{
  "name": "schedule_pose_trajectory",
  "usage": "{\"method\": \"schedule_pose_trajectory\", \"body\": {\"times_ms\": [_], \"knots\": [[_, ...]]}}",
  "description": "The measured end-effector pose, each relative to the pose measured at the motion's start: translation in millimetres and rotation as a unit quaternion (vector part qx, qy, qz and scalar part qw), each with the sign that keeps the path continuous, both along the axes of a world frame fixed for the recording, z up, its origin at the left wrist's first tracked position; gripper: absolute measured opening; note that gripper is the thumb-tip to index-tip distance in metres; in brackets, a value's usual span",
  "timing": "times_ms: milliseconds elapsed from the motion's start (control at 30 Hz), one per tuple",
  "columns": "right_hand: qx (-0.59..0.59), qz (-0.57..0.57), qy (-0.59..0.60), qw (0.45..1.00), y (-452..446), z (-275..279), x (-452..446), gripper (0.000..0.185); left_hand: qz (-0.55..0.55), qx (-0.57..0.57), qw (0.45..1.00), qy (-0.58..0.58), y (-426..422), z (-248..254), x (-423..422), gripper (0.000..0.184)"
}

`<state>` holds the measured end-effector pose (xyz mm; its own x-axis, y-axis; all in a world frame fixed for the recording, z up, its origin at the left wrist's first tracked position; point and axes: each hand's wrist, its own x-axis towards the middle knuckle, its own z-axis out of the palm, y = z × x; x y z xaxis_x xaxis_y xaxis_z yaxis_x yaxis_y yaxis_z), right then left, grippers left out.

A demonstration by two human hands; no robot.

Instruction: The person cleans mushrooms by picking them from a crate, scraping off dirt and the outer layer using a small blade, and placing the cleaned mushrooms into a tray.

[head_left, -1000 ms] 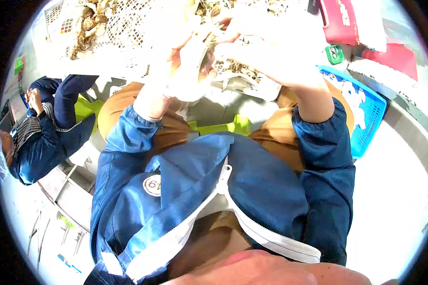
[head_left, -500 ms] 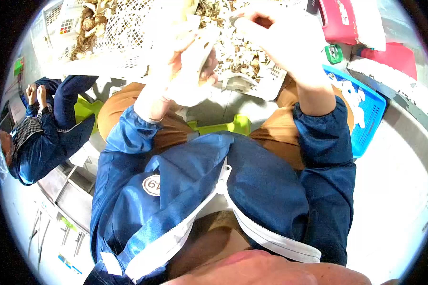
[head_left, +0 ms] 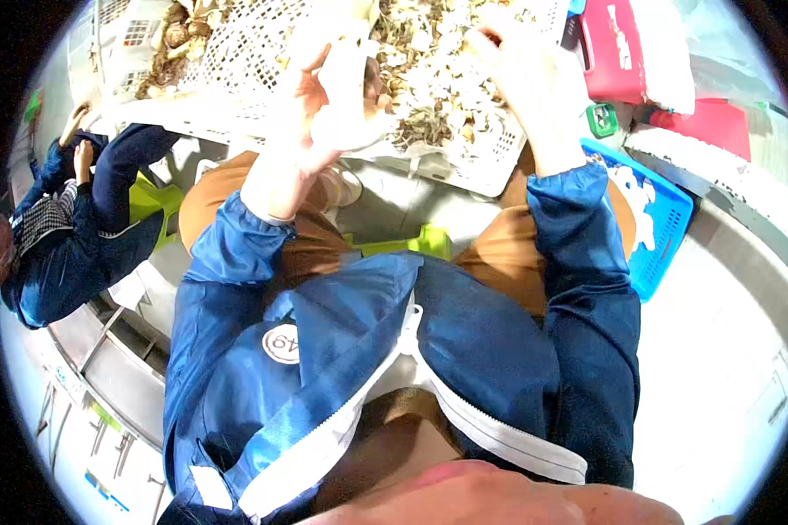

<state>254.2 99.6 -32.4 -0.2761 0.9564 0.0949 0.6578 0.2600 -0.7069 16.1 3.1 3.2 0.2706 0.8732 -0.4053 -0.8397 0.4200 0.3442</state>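
Observation:
In my left hand (head_left: 302, 131) lies a thick, pale, smooth piece (head_left: 346, 87), overexposed, perhaps a mushroom stem. The thumb stands up on one side of it and fingertips show on the other. My right hand (head_left: 534, 74) is over the right part of a white basket (head_left: 490, 175), with its fingers curled; glare hides what they hold, if anything. Cream and brown scraps (head_left: 437, 87) fill this basket below and between both hands.
Brown clumps (head_left: 179, 44) lie in a white perforated crate (head_left: 254, 52) at the upper left. A co-worker (head_left: 87, 227) sits at the left. On the right are a blue basket (head_left: 665, 236) with white pieces, a red container (head_left: 617, 52) and a small green box (head_left: 601, 120).
My right hand has moved away from my body and slightly to the right. My left thumb has lifted and spread. The co-worker's hands, together before, are now apart.

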Motion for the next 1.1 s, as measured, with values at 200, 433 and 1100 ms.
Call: {"method": "schedule_pose_trajectory", "body": {"times_ms": [200,433,1100], "knots": [[-0.111,0.022,0.236,0.965,-15,51,-18,0.021,-0.002,0.029,0.995,-0.096,-8,8,2,0.046],[-0.327,0.135,0.486,0.799,-91,99,-7,0.023,-0.033,0.041,0.999,0.011,-32,27,16,0.052],[0.028,-0.291,0.712,0.639,-261,25,323,0.017,-0.158,0.097,0.931,0.313,-80,69,83,0.054]]}}
